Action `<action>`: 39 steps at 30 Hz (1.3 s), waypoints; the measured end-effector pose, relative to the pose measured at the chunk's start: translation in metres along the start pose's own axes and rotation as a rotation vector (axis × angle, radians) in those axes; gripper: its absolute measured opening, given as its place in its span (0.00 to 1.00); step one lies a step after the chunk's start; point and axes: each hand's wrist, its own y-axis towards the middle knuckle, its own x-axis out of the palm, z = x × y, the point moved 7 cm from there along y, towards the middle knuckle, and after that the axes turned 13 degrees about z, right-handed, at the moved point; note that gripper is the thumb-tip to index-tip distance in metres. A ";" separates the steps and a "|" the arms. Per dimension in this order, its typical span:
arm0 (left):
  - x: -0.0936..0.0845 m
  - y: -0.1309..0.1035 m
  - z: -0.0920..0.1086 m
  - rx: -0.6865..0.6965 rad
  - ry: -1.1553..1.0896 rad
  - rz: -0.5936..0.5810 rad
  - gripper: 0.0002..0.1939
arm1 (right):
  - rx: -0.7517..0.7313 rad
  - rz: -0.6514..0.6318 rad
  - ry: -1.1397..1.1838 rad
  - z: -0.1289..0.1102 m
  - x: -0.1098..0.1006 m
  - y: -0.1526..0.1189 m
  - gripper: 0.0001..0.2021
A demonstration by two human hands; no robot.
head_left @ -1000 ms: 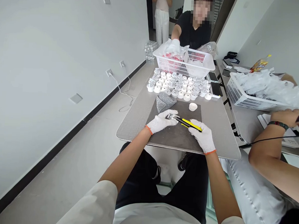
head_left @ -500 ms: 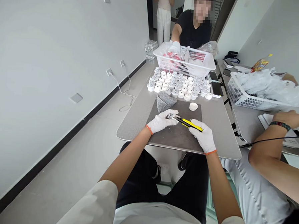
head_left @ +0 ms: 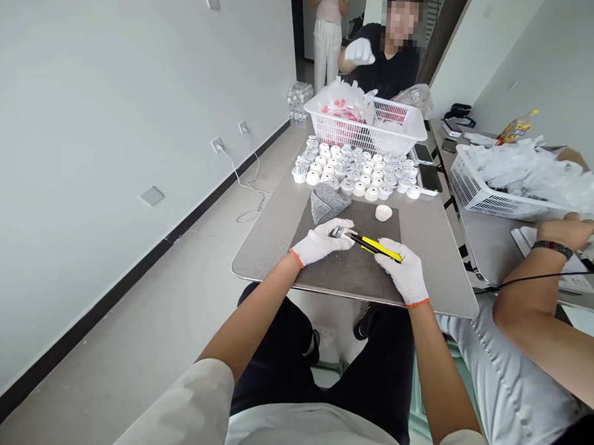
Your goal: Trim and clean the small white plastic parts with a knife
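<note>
My left hand (head_left: 324,241), in a white knit glove with an orange cuff, is closed on a small white and grey plastic part (head_left: 338,232). The glove hides much of that part. My gloved right hand (head_left: 401,268) grips a yellow and black utility knife (head_left: 378,247). Its blade end points left and meets the small part at my left fingers. Both hands are over a dark mat (head_left: 354,275) on the grey table. A white round cup-like piece (head_left: 384,213) lies on the mat beyond my right hand, and a folded grey cloth (head_left: 328,203) lies beyond my left.
Rows of small white round parts (head_left: 354,169) stand behind the mat. Behind them is a white basket (head_left: 385,139) with bagged red pieces. Phones (head_left: 429,178) lie at the table's right edge. To the right, a co-worker's arm (head_left: 548,275) rests near another basket (head_left: 492,196) of plastic bags.
The co-worker across the table has lifted a gloved hand out of the basket. The co-worker at right has shifted a hand slightly. My hands have hardly moved.
</note>
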 end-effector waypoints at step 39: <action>0.003 0.000 0.000 0.009 -0.064 -0.028 0.31 | 0.034 0.035 0.065 0.002 -0.001 0.002 0.24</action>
